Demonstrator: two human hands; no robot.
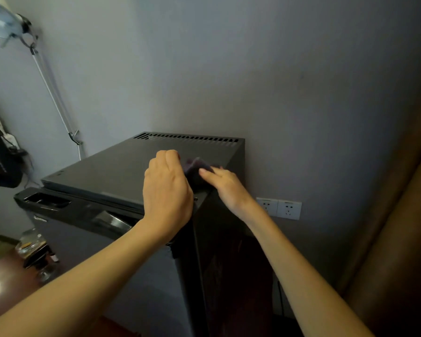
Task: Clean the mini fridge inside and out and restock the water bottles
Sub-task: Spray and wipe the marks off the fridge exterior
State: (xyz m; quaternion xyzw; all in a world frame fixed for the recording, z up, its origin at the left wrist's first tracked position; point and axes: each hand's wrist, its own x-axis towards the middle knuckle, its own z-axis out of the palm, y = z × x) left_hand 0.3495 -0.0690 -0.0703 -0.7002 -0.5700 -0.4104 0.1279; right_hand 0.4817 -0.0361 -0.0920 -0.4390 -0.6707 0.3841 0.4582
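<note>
A dark grey mini fridge (107, 166) stands against the wall, its flat top facing me and vent slots along the back edge. A dark purple cloth (195, 169) lies bunched on the top near the right edge. My left hand (167, 188) has its fingers curled and grips the cloth from the left. My right hand (225, 186) holds the cloth's right side, fingers on the fabric at the fridge's top right edge. The door's top handle recess (46, 200) shows at the left. No water bottles are in view.
Two white wall sockets (278, 207) sit on the wall right of the fridge. A brown padded surface (399, 239) runs along the right. A metal lamp arm (54, 93) leans on the wall at left. Glassware (34, 249) stands low at left.
</note>
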